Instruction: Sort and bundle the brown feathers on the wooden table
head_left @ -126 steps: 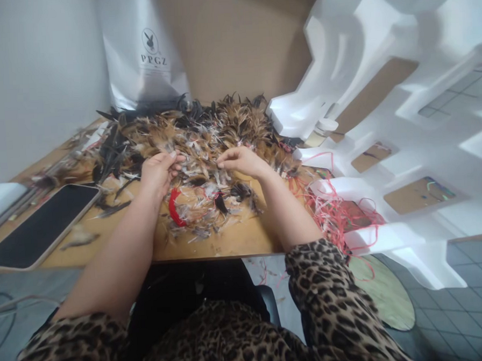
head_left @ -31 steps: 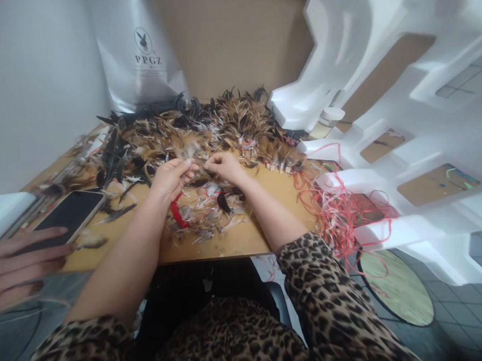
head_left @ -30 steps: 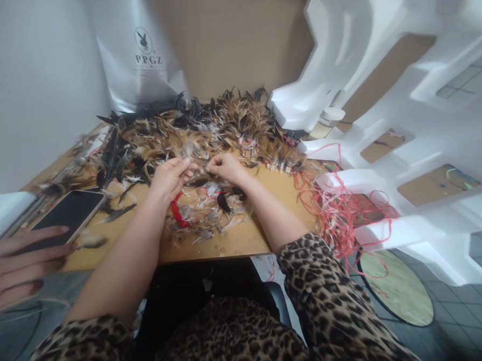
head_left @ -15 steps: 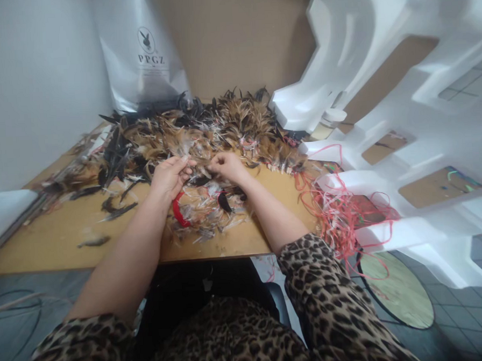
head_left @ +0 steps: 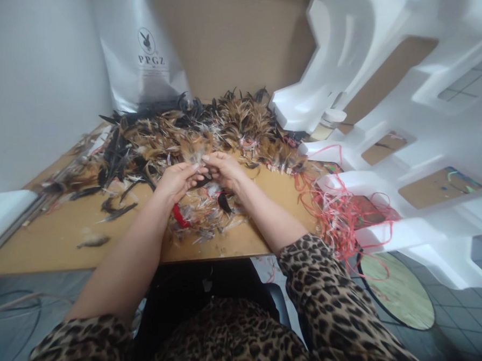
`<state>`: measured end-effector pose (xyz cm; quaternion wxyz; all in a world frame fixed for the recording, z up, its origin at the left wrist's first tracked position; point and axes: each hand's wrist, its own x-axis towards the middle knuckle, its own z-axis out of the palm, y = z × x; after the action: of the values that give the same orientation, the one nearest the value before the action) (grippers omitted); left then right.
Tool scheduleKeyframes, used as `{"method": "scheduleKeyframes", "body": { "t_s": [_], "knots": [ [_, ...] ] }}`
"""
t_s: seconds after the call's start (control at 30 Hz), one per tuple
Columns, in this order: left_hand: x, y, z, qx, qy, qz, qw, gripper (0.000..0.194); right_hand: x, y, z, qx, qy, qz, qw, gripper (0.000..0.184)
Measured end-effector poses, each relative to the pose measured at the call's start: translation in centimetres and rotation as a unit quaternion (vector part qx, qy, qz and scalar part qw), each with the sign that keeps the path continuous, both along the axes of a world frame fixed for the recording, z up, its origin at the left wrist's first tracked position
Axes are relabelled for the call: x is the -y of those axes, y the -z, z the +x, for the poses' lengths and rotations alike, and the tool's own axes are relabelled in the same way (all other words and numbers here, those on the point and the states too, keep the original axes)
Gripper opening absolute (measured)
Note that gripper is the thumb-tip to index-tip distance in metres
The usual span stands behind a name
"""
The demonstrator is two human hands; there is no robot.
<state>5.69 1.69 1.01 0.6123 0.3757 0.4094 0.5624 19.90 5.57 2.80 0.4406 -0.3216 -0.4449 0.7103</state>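
Observation:
Brown feathers (head_left: 195, 148) fan upward from the fingertips of both hands. My left hand (head_left: 180, 181) pinches their pale base between thumb and forefinger, its other fingers curled. Against it, my right hand (head_left: 225, 170) pinches at the same base, the fingertips of both hands nearly touching. Below them on the table (head_left: 275, 222) lies a heap of loose feathers and pale scraps (head_left: 204, 214). A red band (head_left: 181, 216) is at the heap's left side, partly covered by my left wrist, and a small black feather (head_left: 224, 203) is at its right.
A wide pile of brown and black feathers (head_left: 149, 134) covers the table's back. Tangled red string (head_left: 340, 218) hangs at the right by white foam packing (head_left: 384, 140). A small white-lidded jar (head_left: 333, 117) stands there. Behind is a silvery bag (head_left: 146, 67).
My left hand has moved a little right and my right hand slightly left, so their fingertips now meet at the feathers. Earlier they were apart.

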Motion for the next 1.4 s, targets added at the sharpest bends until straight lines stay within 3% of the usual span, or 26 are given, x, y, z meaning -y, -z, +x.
{"method": "scheduleKeyframes", "body": {
  "t_s": [0.47, 0.7, 0.8, 0.93, 1.0, 1.07, 1.13, 1.3, 1.4],
  "knots": [
    [0.0, 0.1, 0.3, -0.012, -0.002, 0.005, 1.0, 0.012, 0.3, 0.9, -1.2, 0.0, 0.045, -0.009, 0.999, 0.032],
    [-0.1, -0.4, 0.1, -0.023, -0.061, 0.029, 0.997, 0.01, -0.9, 1.4, -0.3, 0.075, 0.048, 0.099, 0.991, 0.023],
    [-0.4, -0.4, -0.3, 0.017, -0.113, 0.041, 0.993, 0.009, -1.9, 1.6, 1.1, 0.221, 0.064, 0.202, 0.952, 0.015],
    [-0.6, -0.4, -0.4, 0.032, -0.14, 0.034, 0.989, 0.01, -2.2, 2.1, 1.9, 0.44, 0.036, 0.306, 0.844, 0.012],
    [-0.6, -0.4, -0.4, 0.028, -0.134, 0.031, 0.99, 0.011, -1.9, 2.4, 1.7, 0.493, 0.038, 0.336, 0.802, 0.013],
    [-0.5, -0.4, -0.3, 0.028, -0.129, 0.03, 0.991, 0.011, -1.7, 2.6, 1.4, 0.511, 0.043, 0.349, 0.784, 0.012],
    [-0.5, -0.4, -0.3, 0.032, -0.13, 0.03, 0.99, 0.011, -1.8, 2.6, 1.3, 0.489, 0.046, 0.337, 0.803, 0.012],
    [-0.6, -0.3, -0.4, 0.036, -0.124, 0.028, 0.991, 0.01, -2.1, 1.4, 1.4, 0.251, 0.087, 0.176, 0.948, 0.014],
    [-0.5, -0.1, -0.3, 0.027, -0.097, 0.015, 0.995, 0.011, -1.6, 0.9, 1.0, 0.123, 0.081, 0.076, 0.986, 0.02]
  ]
}}
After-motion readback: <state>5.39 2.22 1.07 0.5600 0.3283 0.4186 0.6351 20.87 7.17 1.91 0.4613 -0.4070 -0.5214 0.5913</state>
